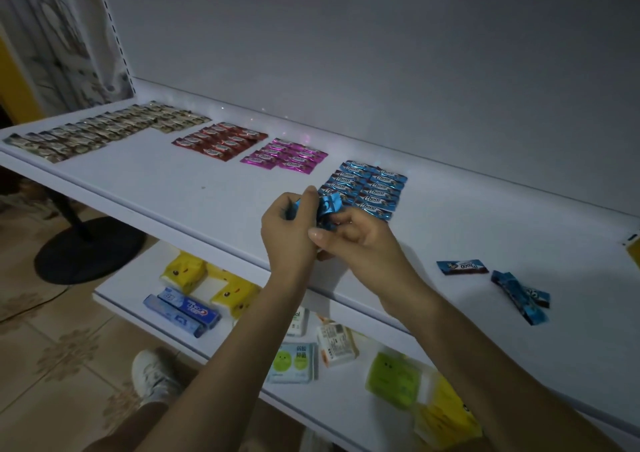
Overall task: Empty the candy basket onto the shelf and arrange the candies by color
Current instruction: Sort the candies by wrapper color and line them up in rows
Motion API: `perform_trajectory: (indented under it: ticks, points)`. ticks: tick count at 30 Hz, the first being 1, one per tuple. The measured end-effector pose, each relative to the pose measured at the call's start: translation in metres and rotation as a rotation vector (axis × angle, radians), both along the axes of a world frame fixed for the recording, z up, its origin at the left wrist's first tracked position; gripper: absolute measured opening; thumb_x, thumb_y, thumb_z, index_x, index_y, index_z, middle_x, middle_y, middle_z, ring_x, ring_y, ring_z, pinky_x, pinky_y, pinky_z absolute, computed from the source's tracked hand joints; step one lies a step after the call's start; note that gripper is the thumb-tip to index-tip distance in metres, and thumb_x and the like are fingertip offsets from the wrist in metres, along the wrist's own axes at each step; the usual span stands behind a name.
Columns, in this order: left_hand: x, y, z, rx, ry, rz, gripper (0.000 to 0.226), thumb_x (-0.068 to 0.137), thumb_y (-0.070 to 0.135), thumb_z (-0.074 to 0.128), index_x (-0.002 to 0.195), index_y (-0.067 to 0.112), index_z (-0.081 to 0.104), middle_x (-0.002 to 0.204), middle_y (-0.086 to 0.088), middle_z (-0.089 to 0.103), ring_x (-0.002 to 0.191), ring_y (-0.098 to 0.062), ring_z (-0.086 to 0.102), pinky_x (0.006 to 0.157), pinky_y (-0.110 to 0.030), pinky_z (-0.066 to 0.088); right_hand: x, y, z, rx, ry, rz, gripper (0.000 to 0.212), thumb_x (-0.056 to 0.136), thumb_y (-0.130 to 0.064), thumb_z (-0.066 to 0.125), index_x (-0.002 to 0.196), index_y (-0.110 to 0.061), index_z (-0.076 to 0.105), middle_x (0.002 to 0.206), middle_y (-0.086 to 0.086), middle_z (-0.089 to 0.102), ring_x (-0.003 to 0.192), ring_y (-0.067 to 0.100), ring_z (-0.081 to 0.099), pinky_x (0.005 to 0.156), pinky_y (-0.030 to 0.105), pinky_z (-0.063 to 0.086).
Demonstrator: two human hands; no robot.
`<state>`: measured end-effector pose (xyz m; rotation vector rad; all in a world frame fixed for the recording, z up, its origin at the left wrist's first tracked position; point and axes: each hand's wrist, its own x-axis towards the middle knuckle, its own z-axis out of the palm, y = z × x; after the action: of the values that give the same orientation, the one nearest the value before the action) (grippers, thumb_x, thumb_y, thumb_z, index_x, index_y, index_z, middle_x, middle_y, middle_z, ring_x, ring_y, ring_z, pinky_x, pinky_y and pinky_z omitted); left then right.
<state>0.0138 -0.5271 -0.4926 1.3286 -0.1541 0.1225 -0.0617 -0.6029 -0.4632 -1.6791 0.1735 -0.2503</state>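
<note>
On the white shelf (pixel 180 188) the candies lie in colour groups: silver-brown candies (pixel 100 131) at the far left, red candies (pixel 221 142), pink candies (pixel 285 155), and blue candies (pixel 372 188) in two neat columns. Both hands meet just in front of the blue group. My left hand (pixel 289 233) and my right hand (pixel 356 240) together grip a small bunch of blue candies (pixel 327 206) between them. One loose blue candy (pixel 462 266) and a few more loose blue candies (pixel 523 294) lie to the right. The basket is not in view.
A lower shelf (pixel 346 403) carries toothpaste boxes (pixel 181 311), yellow tissue packs (pixel 207 278), wipes packs and green and yellow packs. A black stand base (pixel 88 249) sits on the tiled floor at left. A yellow object (pixel 633 251) shows at the right edge.
</note>
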Motion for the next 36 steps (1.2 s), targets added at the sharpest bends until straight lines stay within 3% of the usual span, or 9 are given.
perform_trajectory:
  ticks: [5,9,16,21,25,29,32,34,36]
  points:
    - [0.000,0.018,0.002,0.208,-0.184,-0.067,0.034,0.093,0.032,0.060,0.067,0.011,0.057,0.060,0.000,0.058,0.061,-0.014,0.058,0.056,-0.036,0.049,0.003,0.003,0.006,0.123,-0.003,-0.105,0.010,0.094,-0.021,0.056,0.090,-0.016,0.064,0.067,0.002,0.062,0.054,0.009,0.057,0.050,0.016,0.046]
    - [0.009,0.036,0.007,0.172,-0.033,-0.089,0.037,0.095,0.035,0.058,0.075,0.005,0.065,0.045,0.011,0.047,0.044,-0.004,0.045,0.043,-0.021,0.036,0.009,-0.009,0.012,0.143,-0.038,-0.209,0.014,0.095,-0.023,0.055,0.087,-0.015,0.064,0.060,0.000,0.062,0.050,0.010,0.054,0.053,0.020,0.047]
    - [0.009,0.049,0.016,0.024,0.242,-0.406,0.036,0.091,0.036,0.061,0.094,0.002,0.073,0.051,0.000,0.040,0.042,-0.011,0.029,0.042,-0.021,0.022,0.006,0.000,0.012,0.000,-0.247,-0.068,0.019,0.087,-0.009,0.063,0.103,-0.018,0.069,0.092,-0.006,0.074,0.082,0.016,0.071,0.066,0.020,0.054]
    - [0.008,0.054,0.010,0.033,0.161,-0.451,0.028,0.091,0.019,0.061,0.066,0.018,0.072,0.050,0.000,0.037,0.043,-0.013,0.026,0.041,-0.020,0.020,0.007,0.004,0.004,-0.088,-0.265,-0.090,0.026,0.087,0.000,0.063,0.101,-0.022,0.063,0.084,-0.010,0.072,0.072,0.011,0.070,0.055,0.018,0.051]
    - [0.006,0.056,0.007,-0.004,0.154,-0.414,0.020,0.092,0.015,0.061,0.075,0.013,0.071,0.049,-0.001,0.038,0.042,-0.013,0.026,0.041,-0.019,0.020,0.009,0.003,0.000,-0.084,-0.235,-0.090,0.027,0.084,-0.002,0.067,0.100,-0.021,0.058,0.080,-0.011,0.073,0.071,0.011,0.070,0.056,0.018,0.051]
    - [0.009,0.062,0.008,0.023,0.174,-0.382,0.020,0.092,0.014,0.058,0.075,0.008,0.067,0.052,-0.002,0.038,0.044,-0.013,0.026,0.044,-0.023,0.020,0.006,0.001,-0.003,-0.282,-0.284,-0.073,0.029,0.086,-0.005,0.066,0.105,-0.027,0.060,0.099,-0.013,0.068,0.085,0.001,0.066,0.070,0.016,0.052]
    - [0.015,0.069,0.011,0.042,0.247,-0.441,0.041,0.094,0.014,0.053,0.054,0.015,0.061,0.049,0.001,0.040,0.042,-0.011,0.028,0.043,-0.022,0.020,0.005,-0.008,-0.001,-0.370,-0.360,-0.037,0.033,0.094,-0.001,0.051,0.109,-0.029,0.062,0.111,-0.008,0.066,0.098,0.004,0.065,0.081,0.018,0.053]
    - [0.017,0.070,0.014,0.070,0.320,-0.491,0.050,0.094,0.016,0.053,0.044,0.017,0.052,0.047,0.001,0.038,0.042,-0.010,0.028,0.041,-0.021,0.020,0.009,-0.012,0.002,-0.623,-0.403,-0.004,0.037,0.092,-0.001,0.055,0.115,-0.029,0.063,0.121,-0.008,0.060,0.109,0.003,0.057,0.091,0.016,0.047]
    - [0.017,0.068,0.017,0.111,0.370,-0.557,0.039,0.093,0.019,0.052,0.055,0.010,0.048,0.050,0.000,0.037,0.043,-0.011,0.027,0.041,-0.020,0.019,0.016,-0.009,0.003,-0.827,-0.462,0.054,0.029,0.087,-0.014,0.062,0.112,-0.026,0.067,0.123,-0.006,0.059,0.115,0.005,0.051,0.097,0.014,0.038]
